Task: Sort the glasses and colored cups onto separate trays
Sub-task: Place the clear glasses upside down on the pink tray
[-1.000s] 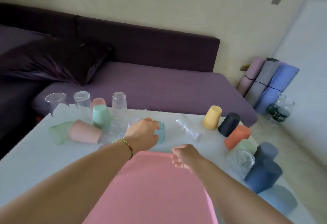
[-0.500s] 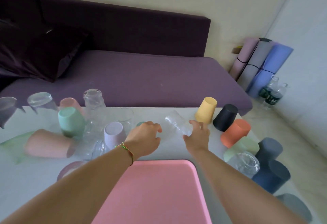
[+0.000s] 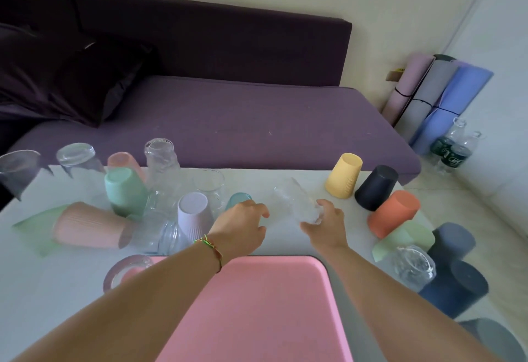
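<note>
From the head view, the right hand [image 3: 325, 226] is closing its grip around a clear glass [image 3: 295, 203] lying on its side on the white surface [image 3: 51, 281], beyond the pink tray [image 3: 265, 313]. The left hand [image 3: 241, 228] is hovering over a teal cup [image 3: 238, 198], fingers curled but apart.

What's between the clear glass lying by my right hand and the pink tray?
Nothing visible. The right hand is on the lying clear glass, and only bare table separates it from the pink tray, which has nothing on it.
</note>
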